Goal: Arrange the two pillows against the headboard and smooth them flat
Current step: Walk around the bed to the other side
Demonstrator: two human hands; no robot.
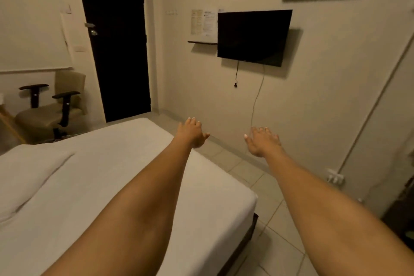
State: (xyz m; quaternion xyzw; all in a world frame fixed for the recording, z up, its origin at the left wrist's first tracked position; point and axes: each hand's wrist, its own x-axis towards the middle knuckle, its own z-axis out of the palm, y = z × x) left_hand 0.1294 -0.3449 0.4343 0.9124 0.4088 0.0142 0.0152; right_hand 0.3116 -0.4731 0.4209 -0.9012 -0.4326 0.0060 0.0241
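Both my arms stretch forward over the foot corner of a bed (125, 163) covered with a white sheet. My left hand (191, 133) hovers above the bed's far corner, fingers spread, holding nothing. My right hand (262, 141) is out over the tiled floor, also open and empty. A folded white blanket or flat pillow (26, 175) lies on the bed at the left edge of the view; I cannot tell which it is. No headboard is in view.
A dark door (116, 47) stands ahead on the left, with a beige office chair (49, 110) beside it. A wall-mounted TV (253, 37) hangs ahead, cables dangling below. Tiled floor (268, 219) runs along the bed's right side.
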